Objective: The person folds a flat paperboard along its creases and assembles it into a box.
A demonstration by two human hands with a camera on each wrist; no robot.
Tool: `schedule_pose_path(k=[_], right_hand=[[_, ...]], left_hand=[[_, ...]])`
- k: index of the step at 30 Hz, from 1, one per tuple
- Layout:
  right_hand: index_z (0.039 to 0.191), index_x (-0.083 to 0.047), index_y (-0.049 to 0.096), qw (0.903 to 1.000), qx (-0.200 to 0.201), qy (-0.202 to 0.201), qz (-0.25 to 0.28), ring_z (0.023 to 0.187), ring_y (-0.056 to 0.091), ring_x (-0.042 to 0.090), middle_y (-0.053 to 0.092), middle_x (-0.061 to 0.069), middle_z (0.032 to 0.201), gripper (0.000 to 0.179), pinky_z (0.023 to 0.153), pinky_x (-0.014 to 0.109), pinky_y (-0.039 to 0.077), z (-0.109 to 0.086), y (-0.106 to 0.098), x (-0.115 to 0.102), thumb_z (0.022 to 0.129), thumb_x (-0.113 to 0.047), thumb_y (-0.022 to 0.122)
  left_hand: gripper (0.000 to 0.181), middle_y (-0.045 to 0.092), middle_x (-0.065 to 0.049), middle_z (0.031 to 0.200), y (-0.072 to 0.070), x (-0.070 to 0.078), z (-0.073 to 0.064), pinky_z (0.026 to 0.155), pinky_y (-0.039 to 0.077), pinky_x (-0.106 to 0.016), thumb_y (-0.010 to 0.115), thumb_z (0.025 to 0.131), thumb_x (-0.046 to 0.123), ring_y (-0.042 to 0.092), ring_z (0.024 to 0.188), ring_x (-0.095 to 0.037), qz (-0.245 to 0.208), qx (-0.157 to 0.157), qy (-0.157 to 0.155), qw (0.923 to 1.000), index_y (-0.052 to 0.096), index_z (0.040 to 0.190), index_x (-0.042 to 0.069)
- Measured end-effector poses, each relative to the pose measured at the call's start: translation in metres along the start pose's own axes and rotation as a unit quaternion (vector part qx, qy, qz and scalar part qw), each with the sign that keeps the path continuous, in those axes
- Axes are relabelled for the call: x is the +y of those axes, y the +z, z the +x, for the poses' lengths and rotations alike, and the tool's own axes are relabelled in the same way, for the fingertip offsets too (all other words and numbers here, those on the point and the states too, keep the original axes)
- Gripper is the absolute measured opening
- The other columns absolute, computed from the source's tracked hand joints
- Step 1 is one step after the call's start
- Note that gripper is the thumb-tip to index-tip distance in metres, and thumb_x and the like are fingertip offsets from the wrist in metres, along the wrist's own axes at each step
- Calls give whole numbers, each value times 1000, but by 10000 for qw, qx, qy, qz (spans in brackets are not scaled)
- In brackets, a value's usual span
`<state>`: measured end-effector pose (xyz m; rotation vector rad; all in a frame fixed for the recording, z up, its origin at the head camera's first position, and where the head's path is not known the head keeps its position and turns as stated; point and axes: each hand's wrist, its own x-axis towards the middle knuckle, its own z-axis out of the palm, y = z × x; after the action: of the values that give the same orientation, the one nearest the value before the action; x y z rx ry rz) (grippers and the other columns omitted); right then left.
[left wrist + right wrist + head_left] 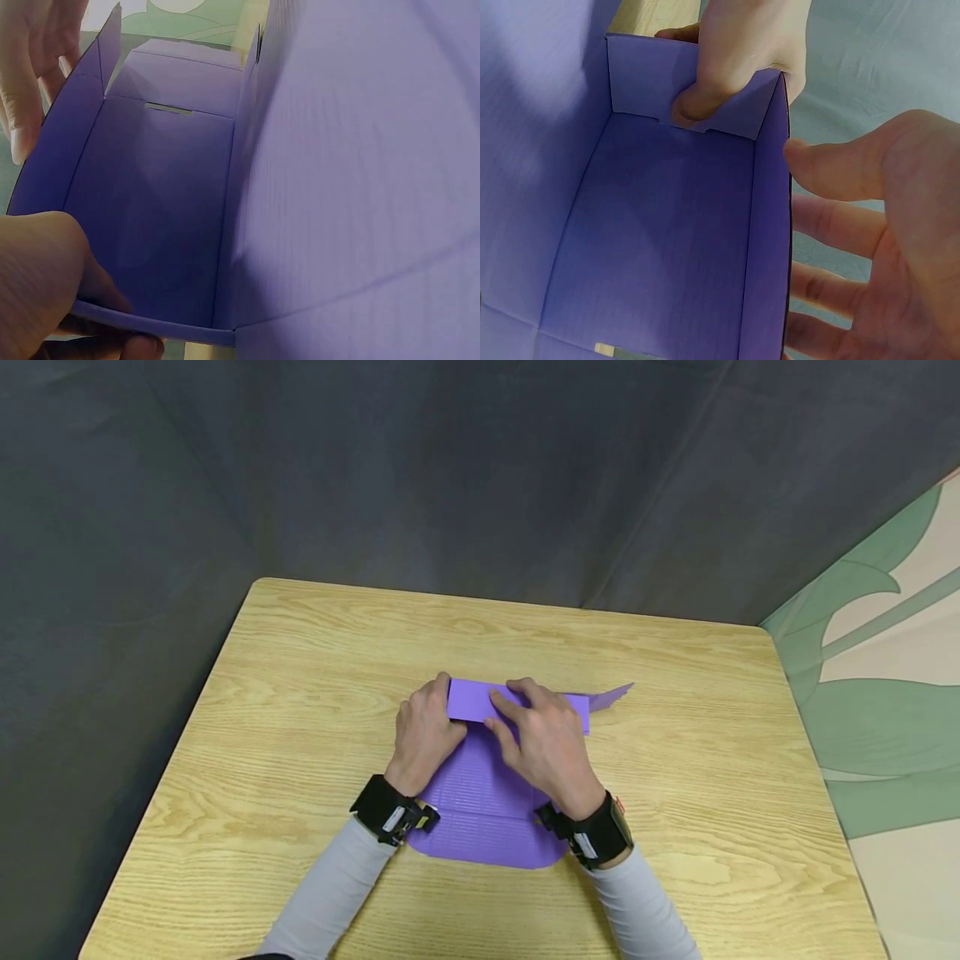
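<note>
Left hand (424, 732) gripping end wall of purple corrugated cardboard box blank (487, 810), thumb inside, fingers (676, 33) curled outside. Right hand (542, 743) laid over raised far panel, fingers (517, 702) nearly straight, pressing it. Box mid-counter, nearer front edge of light wood-grain counter (300, 660); bare wood all round. No readable writing.

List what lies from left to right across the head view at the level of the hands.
Bare table → left hand → raised purple cardboard panel → right hand → purple side flap → bare table → leaf-patterned floor.
</note>
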<state>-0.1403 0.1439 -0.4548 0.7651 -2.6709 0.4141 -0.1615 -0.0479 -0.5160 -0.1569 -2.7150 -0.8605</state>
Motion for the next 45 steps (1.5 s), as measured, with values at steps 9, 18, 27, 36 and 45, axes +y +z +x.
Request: schedule_pose_path(k=[9, 18, 27, 36, 45], right_hand=[[128, -10, 79, 9999, 107, 21, -38, 109, 73, 37, 71, 17, 128, 37, 92, 53, 60, 0, 0, -2, 99, -33, 75], [129, -10, 79, 9999, 119, 50, -25, 110, 73, 37, 72, 17, 128, 38, 93, 53, 60, -2, 1, -2, 99, -34, 76], [131, -11, 78, 10000, -47, 81, -2, 115, 72, 37, 70, 16, 131, 39, 96, 54, 59, -1, 2, -2, 101, -36, 74], [132, -10, 77, 9999, -105, 42, 20, 118, 70, 37, 70, 17, 132, 40, 99, 54, 57, 2, 8, -5, 102, -36, 73], [135, -5, 74, 9978, -363, 45, 561, 130, 64, 40, 65, 21, 141, 42, 111, 53, 52, 6, 2, 3, 102, -31, 75]], left_hand=[[29, 73, -14, 85, 2, -1, 0, 55, 57, -53, 81, 76, 8, 74, 72, -42, -86, 145, -35, 9999, 65, 100, 4], [25, 73, -12, 87, 0, -2, -1, 54, 56, -53, 77, 80, 10, 73, 72, -41, -34, 6, 11, 10000, 65, 102, 6], [80, 63, -13, 143, -42, -10, 5, 87, 59, -47, 83, 90, 33, 69, 115, -30, -1702, -1722, 386, 9695, 47, 157, 9], [54, 59, -14, 148, -53, -24, 8, 105, 57, -56, 75, 103, 23, 59, 139, -34, -2842, -2064, 488, 9350, 56, 152, 11], [54, 60, -14, 148, -53, -27, 9, 104, 58, -56, 75, 103, 23, 61, 137, -35, -2674, -1860, 597, 9436, 57, 152, 9]])
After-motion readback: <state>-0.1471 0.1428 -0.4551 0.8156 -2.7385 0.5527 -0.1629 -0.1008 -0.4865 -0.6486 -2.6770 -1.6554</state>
